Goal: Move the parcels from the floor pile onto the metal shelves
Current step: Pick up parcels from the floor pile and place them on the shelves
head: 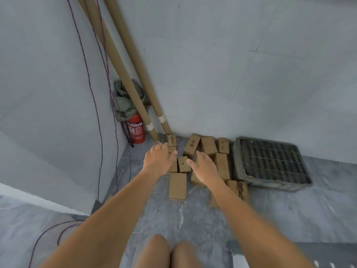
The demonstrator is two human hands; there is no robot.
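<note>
Right now, seen from your head, both arms stretch down toward the pile of cardboard parcels scattered on the floor against the wall, between the red fire extinguisher in the corner and the dark plastic crate. Your left hand and right hand both hang empty with fingers spread and loose, set either side of one small parcel, probably so you can clamp it from two sides. No shelves are in sight, so nothing looks carried yet.
</note>
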